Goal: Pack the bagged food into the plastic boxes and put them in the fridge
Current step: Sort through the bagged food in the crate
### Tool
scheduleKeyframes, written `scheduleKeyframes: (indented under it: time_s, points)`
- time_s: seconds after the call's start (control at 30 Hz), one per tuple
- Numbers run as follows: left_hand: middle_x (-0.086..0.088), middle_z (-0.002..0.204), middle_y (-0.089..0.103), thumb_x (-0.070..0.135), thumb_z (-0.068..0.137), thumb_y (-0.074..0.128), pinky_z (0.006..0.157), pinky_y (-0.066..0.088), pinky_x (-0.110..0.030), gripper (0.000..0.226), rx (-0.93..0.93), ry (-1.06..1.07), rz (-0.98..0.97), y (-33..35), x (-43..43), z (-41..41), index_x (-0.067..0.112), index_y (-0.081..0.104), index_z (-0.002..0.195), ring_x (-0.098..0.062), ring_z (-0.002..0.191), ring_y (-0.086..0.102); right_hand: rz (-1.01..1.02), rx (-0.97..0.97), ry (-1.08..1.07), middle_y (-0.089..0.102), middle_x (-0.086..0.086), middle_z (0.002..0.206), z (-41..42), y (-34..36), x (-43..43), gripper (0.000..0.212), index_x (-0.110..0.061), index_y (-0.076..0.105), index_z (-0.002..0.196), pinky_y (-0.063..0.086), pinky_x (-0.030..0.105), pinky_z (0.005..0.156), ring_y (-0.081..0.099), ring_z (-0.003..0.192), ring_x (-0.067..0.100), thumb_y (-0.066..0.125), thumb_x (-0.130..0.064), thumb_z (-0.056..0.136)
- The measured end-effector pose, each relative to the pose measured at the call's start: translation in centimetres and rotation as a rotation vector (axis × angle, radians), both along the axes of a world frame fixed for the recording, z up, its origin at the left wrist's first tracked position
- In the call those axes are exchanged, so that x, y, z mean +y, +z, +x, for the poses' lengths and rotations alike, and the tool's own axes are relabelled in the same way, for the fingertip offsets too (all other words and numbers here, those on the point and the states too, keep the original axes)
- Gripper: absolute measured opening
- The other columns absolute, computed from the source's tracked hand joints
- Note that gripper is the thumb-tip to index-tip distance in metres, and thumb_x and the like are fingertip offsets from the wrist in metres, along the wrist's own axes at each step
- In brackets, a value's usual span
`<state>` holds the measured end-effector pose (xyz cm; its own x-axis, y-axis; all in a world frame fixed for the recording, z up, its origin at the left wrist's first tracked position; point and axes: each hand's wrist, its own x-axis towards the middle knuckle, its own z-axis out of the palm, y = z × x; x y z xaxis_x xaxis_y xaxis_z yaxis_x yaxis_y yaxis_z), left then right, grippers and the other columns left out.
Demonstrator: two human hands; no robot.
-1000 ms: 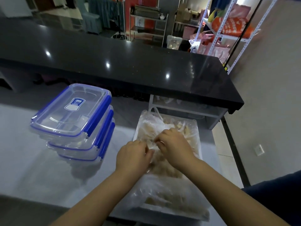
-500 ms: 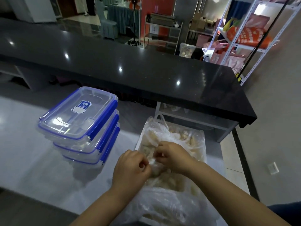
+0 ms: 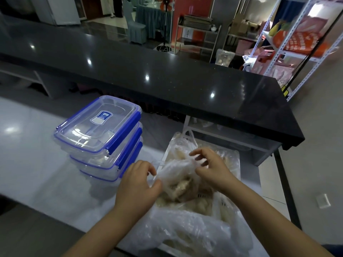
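Looking down, I've got the bag of food [image 3: 178, 182] between both grips at the right end of the surface [image 3: 37, 164], left hand [image 3: 138, 184] pinching its film, right hand [image 3: 211, 169] half-curled on top (can't tell if it's pinching), stacked boxes [image 3: 98, 130] just left, nearer the left hand.

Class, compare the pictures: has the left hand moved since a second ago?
Yes. The left hand has pulled left, away from the right hand and closer to the stack of boxes, gripping the bag.
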<state>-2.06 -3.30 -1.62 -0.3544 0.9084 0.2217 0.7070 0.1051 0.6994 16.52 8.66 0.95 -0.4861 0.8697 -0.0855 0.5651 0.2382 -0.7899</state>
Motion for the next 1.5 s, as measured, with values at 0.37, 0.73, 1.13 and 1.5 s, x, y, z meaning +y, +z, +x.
scheduleKeyframes:
  time_s: [0.37, 0.73, 1.13, 1.5]
  points:
    - [0.003, 0.064, 0.056, 0.032, 0.085, 0.060, 0.061, 0.051, -0.036, 0.016, -0.149, -0.090, 0.028, 2.9, 2.4, 1.9, 0.025, 0.057, 0.070, -0.010, 0.061, 0.054, 0.089, 0.121, -0.056, 0.062, -0.007, 0.080, -1.7, 0.9, -0.4, 0.005, -0.015, 0.068, 0.087, 0.046, 0.019, 0.068, 0.056, 0.076, 0.007, 0.065, -0.011, 0.084]
    - [0.009, 0.095, 0.052, 0.022, 0.082, 0.064, 0.072, 0.047, -0.026, 0.023, -0.205, 0.066, 0.222, 3.5, 1.2, 2.5, 0.023, 0.050, 0.100, -0.007, 0.083, 0.050, -0.422, 0.856, -0.337, 0.065, 0.012, 0.073, 0.4, 3.4, -1.2, 0.029, -0.008, 0.056, 0.085, 0.052, 0.043, 0.086, 0.065, 0.077, 0.025, 0.033, -0.014, 0.101]
    - [0.001, 0.086, 0.064, 0.049, 0.094, 0.030, 0.069, 0.041, -0.030, 0.043, 0.624, -0.499, -0.198, -0.1, 3.1, 3.9, 0.021, 0.063, 0.088, -0.018, 0.080, 0.060, 0.177, -0.080, -0.102, 0.051, -0.012, 0.113, 1.3, -2.9, -5.6, 0.038, -0.029, 0.058, 0.115, 0.046, 0.023, 0.087, 0.054, 0.101, 0.007, 0.046, -0.003, 0.090]
    - [0.016, 0.085, 0.053, 0.041, 0.075, 0.065, 0.074, 0.034, -0.024, 0.015, 0.432, -0.249, -0.010, 0.4, 4.9, 3.9, 0.031, 0.055, 0.079, -0.009, 0.083, 0.045, 0.385, -0.264, -0.169, 0.061, -0.010, 0.103, 3.6, -0.9, -2.8, 0.018, -0.025, 0.065, 0.104, 0.046, 0.023, 0.078, 0.054, 0.092, 0.007, 0.052, -0.021, 0.092]
